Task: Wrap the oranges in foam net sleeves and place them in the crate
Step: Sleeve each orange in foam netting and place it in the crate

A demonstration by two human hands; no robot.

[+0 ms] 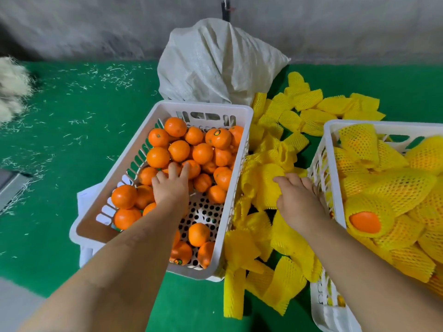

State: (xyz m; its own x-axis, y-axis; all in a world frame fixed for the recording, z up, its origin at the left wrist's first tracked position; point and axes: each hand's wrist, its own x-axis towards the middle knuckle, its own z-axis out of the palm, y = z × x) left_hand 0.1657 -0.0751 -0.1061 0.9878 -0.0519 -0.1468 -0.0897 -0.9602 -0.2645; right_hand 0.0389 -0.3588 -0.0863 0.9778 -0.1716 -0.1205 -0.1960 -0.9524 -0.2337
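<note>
- A green surface fills the view, strewn with pale straw-like shreds, with a grey wall behind it.
- A white woven sack stands at the back, just behind the left crate.
- A white slotted crate sits at centre left, partly full of bare oranges, most of them heaped at its far end, a few at the near end.
- A second white crate at the right edge holds oranges already wrapped in yellow netting; one orange shows through an open sleeve end.
- A loose pile of yellow foam net sleeves lies on the surface between and behind the two crates.
- The left hand reaches into the left crate, fingers spread and curling over an orange in the heap; whether it has a firm hold cannot be told.
- The right hand is down on the pile between the crates, its fingers pinching one yellow sleeve.
- A pale fluffy heap sits at the far left edge.
</note>
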